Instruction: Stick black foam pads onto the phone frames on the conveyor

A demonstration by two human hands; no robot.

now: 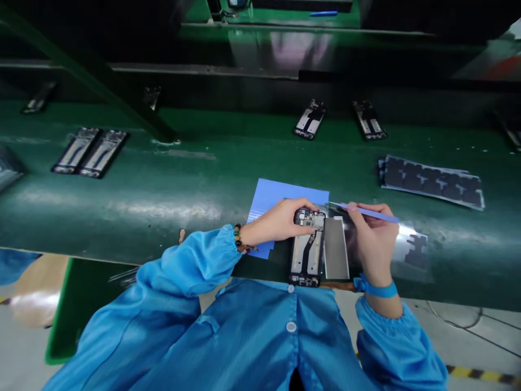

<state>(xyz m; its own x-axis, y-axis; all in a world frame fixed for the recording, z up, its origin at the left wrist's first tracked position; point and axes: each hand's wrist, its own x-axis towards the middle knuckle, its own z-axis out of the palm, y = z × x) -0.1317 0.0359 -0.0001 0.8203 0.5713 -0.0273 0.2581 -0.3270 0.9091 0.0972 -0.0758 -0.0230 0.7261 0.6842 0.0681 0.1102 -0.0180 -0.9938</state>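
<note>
An opened phone body (308,251) lies near the bench's front edge, its circuit parts at the top and a dark ribbon down the middle. My left hand (285,220) grips its upper part between thumb and fingers. Between the fingers of my right hand (375,236) is a thin blue-violet tool (372,214), its tip pointing left, just above and right of the phone. Blue sheets (264,196) lie partly under my left hand. A grey flat strip with pale edges (336,250) rests right of the phone.
Dark die-cut sheets (432,182) lie at the right, and a clear sheet with a dark piece (415,251) nearer. Phone bodies (310,119) stand along the back; two more (103,153) lie left. A green post (134,103) meets the bench. A green bin (61,326) is below left.
</note>
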